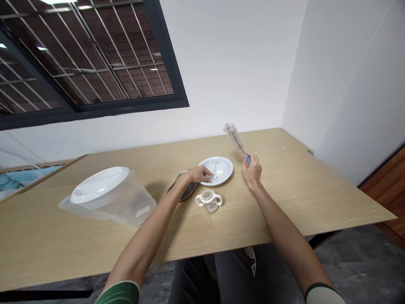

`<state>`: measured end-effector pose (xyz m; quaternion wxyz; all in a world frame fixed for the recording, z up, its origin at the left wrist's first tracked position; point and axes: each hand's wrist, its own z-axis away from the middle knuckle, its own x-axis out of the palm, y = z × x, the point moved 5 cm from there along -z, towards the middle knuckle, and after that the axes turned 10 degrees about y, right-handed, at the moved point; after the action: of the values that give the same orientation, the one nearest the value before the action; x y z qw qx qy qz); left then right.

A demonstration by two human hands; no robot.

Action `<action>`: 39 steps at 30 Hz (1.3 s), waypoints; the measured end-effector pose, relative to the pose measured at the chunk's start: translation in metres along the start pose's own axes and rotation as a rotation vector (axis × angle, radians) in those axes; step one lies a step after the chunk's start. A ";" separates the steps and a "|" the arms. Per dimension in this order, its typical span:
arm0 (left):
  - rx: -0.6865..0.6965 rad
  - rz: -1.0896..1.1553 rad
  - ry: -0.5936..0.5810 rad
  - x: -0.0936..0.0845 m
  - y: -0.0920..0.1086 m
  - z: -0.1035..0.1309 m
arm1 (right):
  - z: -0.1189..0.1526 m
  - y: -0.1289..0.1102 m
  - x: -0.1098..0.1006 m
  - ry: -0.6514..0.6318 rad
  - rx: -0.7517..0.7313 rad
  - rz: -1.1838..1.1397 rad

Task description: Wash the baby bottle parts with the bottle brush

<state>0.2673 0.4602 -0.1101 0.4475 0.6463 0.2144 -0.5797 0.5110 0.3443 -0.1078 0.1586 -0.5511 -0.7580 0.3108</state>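
Observation:
My right hand is closed around the blue handle of a bottle brush, its white bristles pointing up and to the left. At the left side of a white plate, my left hand pinches a small clear piece whose shape is hard to make out. Other small clear and white parts lie on the plate. A small clear bottle with a white ring and two side handles stands open just in front of the plate. Beside my left wrist is a dark round item, partly hidden by my arm.
A large translucent pitcher with a white lid is on the left of the wooden table. A thin white strip lies at the back right. Walls and a barred window rise behind.

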 end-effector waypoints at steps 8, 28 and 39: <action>-0.032 -0.255 0.006 -0.006 0.020 0.005 | 0.001 -0.001 0.001 -0.029 0.011 0.004; 0.117 0.486 0.635 -0.027 -0.013 0.053 | 0.005 -0.014 0.002 -0.120 -0.106 -0.036; -0.026 0.639 0.909 -0.011 -0.041 0.072 | 0.023 -0.045 0.000 -0.305 -0.343 -0.095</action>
<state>0.1919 0.4237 -0.1075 0.4714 0.8587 0.1865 -0.0751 0.4649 0.3284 -0.0963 -0.0393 -0.4806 -0.8399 0.2490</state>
